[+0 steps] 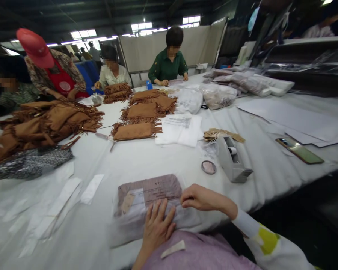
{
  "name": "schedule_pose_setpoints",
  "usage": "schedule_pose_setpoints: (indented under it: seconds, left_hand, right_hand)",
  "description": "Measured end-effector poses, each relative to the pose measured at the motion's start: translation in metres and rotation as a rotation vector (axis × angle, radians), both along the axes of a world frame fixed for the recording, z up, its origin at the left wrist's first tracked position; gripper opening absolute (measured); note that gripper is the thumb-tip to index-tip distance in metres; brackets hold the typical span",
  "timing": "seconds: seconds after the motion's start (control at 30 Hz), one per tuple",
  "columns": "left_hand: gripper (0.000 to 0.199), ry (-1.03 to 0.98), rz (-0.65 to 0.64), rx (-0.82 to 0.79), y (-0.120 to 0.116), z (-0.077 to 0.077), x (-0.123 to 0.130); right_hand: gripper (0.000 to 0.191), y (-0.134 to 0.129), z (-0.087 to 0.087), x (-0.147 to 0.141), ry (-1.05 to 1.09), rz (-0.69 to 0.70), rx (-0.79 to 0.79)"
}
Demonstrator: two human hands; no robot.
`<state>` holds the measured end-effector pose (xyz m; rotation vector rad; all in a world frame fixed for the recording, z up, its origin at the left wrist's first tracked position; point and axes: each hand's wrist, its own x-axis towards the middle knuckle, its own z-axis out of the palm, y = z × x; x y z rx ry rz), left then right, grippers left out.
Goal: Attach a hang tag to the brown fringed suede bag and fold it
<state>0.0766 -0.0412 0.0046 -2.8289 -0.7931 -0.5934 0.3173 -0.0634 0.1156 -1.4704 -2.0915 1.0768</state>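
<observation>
Flat on the table in front of me lies a clear plastic bag (129,228) with printed text. Inside it shows a folded brown-mauve item (154,187), with a tan tag (127,202) and a pale card (138,198) at its left. My left hand (159,225) rests on the bag's near part, fingers spread and stretched out. At the bag's right edge, my right hand (195,197) has its fingers curled together in a pinch on the plastic. The pinched bit is mostly hidden by the fingers.
A grey tape dispenser (233,161), a tape roll (208,167), tan tags (224,135) and a phone (300,150) lie to the right. Brown fringed bags (135,131) and white plastic bags (180,129) lie farther back. Paper strips (92,188) are at left. Several people work across the table.
</observation>
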Motion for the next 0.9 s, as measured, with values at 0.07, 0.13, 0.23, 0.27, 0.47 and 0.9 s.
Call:
schedule_pose_setpoints:
  seconds: [0.07,0.13,0.23,0.27,0.47,0.9]
  left_hand:
    - [0.045,0.000,-0.006,0.006,0.001,0.001,0.000]
    - [0.046,-0.003,-0.008,0.013,0.001,0.001,0.000]
    - [0.045,0.000,-0.003,0.008,0.001,0.000,-0.001]
    - [0.044,0.000,-0.002,0.002,0.001,-0.002,-0.001]
    - [0.042,-0.061,-0.015,-0.047,0.003,-0.018,-0.001]
    - [0.051,0.008,-0.010,-0.015,0.009,-0.014,-0.008]
  right_hand:
    - [0.021,0.014,-0.006,-0.005,-0.100,0.087,0.003]
    - [0.022,0.026,-0.012,-0.011,-0.242,0.125,0.016]
    - [0.023,0.038,-0.021,-0.026,-0.522,0.082,0.018]
    - [0.024,0.040,-0.024,-0.030,-0.594,0.055,0.012]
    - [0.028,0.043,-0.038,-0.033,-0.691,-0.072,0.031]
    - [0.034,0.003,-0.088,-0.061,-0.231,-0.351,0.168]
